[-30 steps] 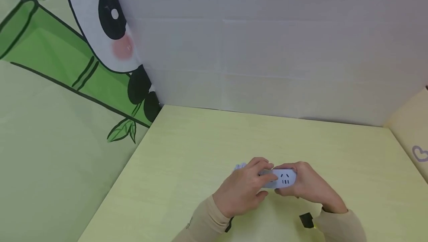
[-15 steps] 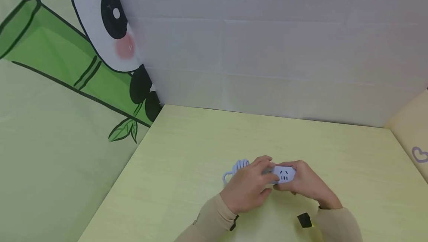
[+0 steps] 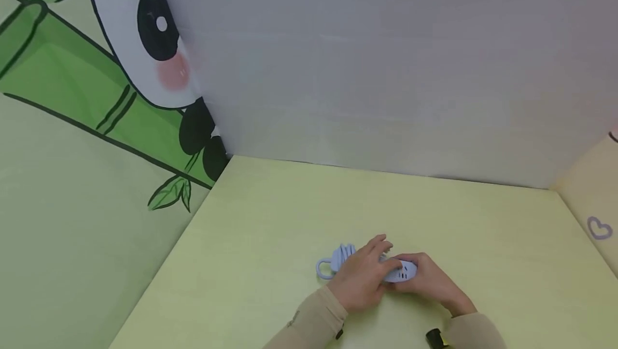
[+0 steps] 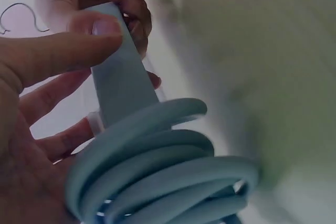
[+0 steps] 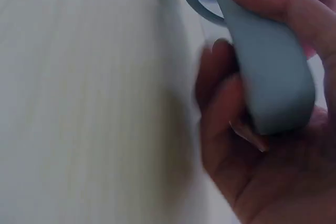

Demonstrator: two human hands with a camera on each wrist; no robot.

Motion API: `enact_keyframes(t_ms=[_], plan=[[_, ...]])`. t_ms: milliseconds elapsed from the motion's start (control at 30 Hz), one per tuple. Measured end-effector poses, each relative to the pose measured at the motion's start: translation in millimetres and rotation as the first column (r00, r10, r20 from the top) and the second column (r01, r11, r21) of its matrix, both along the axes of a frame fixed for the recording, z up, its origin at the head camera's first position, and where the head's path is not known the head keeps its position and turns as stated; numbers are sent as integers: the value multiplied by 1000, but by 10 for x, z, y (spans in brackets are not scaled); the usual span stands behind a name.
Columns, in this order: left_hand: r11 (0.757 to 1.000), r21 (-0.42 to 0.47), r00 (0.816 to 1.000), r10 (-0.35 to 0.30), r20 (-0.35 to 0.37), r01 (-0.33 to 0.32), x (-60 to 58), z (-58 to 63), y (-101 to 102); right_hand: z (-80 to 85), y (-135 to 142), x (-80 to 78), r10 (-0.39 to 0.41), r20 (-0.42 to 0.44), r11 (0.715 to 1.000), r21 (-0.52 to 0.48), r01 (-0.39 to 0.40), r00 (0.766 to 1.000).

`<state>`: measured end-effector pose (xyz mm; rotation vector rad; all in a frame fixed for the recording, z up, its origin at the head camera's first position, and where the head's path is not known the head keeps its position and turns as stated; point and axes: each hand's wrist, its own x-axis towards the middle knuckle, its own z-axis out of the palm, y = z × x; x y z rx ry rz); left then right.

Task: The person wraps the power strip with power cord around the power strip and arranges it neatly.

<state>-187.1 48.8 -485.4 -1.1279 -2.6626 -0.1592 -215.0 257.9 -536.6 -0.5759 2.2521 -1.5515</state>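
A white power strip (image 3: 407, 271) with a coiled cord (image 3: 341, 257) at its left end is held between both hands low in the head view. My left hand (image 3: 363, 279) lies across the strip's left part; in the left wrist view its thumb presses the strip's plain side (image 4: 122, 85), other fingers behind. Around the right end, my right hand (image 3: 432, 283) curls its fingers and thumb, as the right wrist view also shows. The left hand hides much of the socket face. Loops of thick cord (image 4: 157, 177) fill the lower left wrist view.
A pale wooden table (image 3: 270, 215) spreads under the hands, backed by a grey wall (image 3: 376, 81). To the left stands a wall with a panda and bamboo picture (image 3: 96, 75). By the right cuff shows a small black object (image 3: 434, 338).
Both hands and the power strip have come nearer to me and slightly left, and the strip has tilted. More of the coiled cord shows beside the left hand than a second ago.
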Motion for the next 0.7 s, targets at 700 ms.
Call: enact_keyframes(t_ms=[700], plan=[[999,-28,997,21,-70,-23,5,89,145,156,53,180,-9,-412,861,460,217,911]])
